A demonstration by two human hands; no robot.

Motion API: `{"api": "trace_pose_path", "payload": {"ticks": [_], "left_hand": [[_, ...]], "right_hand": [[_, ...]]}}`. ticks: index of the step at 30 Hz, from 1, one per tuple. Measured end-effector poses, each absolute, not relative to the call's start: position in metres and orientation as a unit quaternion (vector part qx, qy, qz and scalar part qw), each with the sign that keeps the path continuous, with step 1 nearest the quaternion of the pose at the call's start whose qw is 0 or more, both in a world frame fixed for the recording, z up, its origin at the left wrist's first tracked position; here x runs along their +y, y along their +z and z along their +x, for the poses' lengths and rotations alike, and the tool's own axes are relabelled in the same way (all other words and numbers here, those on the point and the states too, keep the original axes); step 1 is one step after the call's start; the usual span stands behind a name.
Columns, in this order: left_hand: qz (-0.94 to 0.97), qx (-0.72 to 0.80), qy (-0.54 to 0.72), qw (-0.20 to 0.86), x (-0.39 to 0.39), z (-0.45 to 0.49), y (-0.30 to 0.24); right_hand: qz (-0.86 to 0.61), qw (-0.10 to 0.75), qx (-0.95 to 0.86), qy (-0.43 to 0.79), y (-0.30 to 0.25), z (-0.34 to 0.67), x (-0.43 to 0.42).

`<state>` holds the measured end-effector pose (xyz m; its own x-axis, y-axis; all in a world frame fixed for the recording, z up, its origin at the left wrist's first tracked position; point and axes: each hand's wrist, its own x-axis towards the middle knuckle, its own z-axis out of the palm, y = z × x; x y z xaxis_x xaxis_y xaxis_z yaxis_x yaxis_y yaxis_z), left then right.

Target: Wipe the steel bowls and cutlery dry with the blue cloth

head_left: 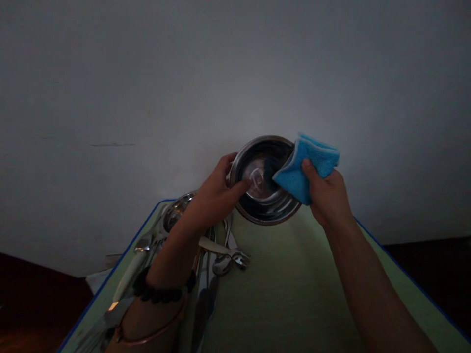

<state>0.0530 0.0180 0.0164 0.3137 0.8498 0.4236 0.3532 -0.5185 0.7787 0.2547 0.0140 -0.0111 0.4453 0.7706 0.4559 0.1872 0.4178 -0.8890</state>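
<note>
Wall (235,73) fills the upper view, green table (287,289) with blue edging below; steel bowl (259,193) is up over the table's far end, opening tilted to camera, left hand (219,196) clamped on its left rim, thumb inside, other fingers around the outside. Second bowl (174,215), partly behind left arm (174,252), sits far left; right hand (329,198) grips folded blue cloth (292,181), thumb on front, other fingers mostly hidden, cloth overlapping the steel bowl's right rim. Cutlery (222,264) lies on the table's left side, dark beaded bracelet (160,294) on left wrist.
</note>
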Motion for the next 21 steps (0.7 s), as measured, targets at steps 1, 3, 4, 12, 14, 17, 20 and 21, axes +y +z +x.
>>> {"api": "trace_pose_path", "payload": {"ticks": [1, 3, 4, 12, 14, 17, 20, 21], "left_hand": [[0.761, 0.384, 0.435, 0.290, 0.019, 0.053, 0.015], [0.769, 0.359, 0.440, 0.293, 0.022, 0.051, 0.013], [0.773, 0.350, 0.438, 0.298, 0.023, 0.050, 0.012], [0.813, 0.334, 0.359, 0.313, 0.022, 0.036, 0.015], [0.834, 0.320, 0.339, 0.297, 0.020, 0.037, 0.015], [0.852, 0.320, 0.302, 0.284, 0.018, 0.041, 0.014], [0.860, 0.326, 0.266, 0.288, 0.015, 0.045, 0.013], [0.863, 0.325, 0.259, 0.288, 0.015, 0.046, 0.014]], "right_hand": [[-0.486, 0.699, -0.472, 0.228, -0.011, 0.254, 0.014], [-0.476, 0.697, -0.468, 0.261, -0.011, 0.254, 0.014], [-0.472, 0.693, -0.470, 0.276, -0.011, 0.254, 0.013], [-0.525, 0.582, -0.554, 0.280, -0.012, 0.262, 0.005], [-0.532, 0.557, -0.577, 0.272, -0.011, 0.263, 0.003], [-0.524, 0.524, -0.615, 0.268, -0.007, 0.262, 0.000], [-0.512, 0.486, -0.665, 0.245, -0.002, 0.258, -0.003], [-0.507, 0.478, -0.678, 0.234, 0.000, 0.257, -0.004]]}}
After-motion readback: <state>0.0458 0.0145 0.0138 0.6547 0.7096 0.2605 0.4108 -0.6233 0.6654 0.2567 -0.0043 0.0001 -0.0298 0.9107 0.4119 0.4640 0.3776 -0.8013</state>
